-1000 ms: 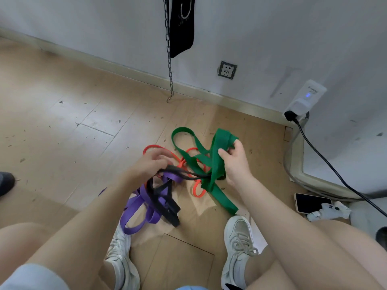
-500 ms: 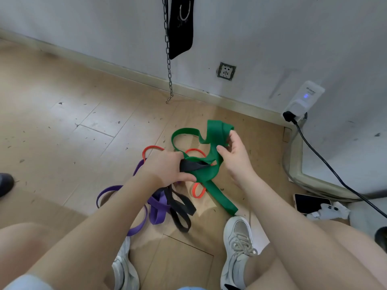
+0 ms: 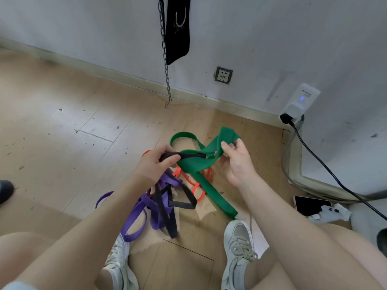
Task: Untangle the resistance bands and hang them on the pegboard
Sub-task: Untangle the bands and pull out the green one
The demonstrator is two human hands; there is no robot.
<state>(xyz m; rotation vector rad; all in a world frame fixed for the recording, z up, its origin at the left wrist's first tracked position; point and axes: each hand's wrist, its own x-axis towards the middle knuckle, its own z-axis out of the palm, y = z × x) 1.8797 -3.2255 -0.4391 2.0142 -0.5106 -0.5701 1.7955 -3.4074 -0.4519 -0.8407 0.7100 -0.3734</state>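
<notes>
Left grip (image 3: 156, 164) curled tight around black band (image 3: 184, 156), right grip (image 3: 235, 158) pinching green band (image 3: 209, 147).

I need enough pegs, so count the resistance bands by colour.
4. The green band is in the right hand, the black band in the left hand; the purple band and the orange band lie beneath. Others may be hidden.

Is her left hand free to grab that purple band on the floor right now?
Probably not at once. The left hand is gripping the black band. The purple band lies just below that arm with nothing over it, so it looks reachable once she lets go.
</notes>
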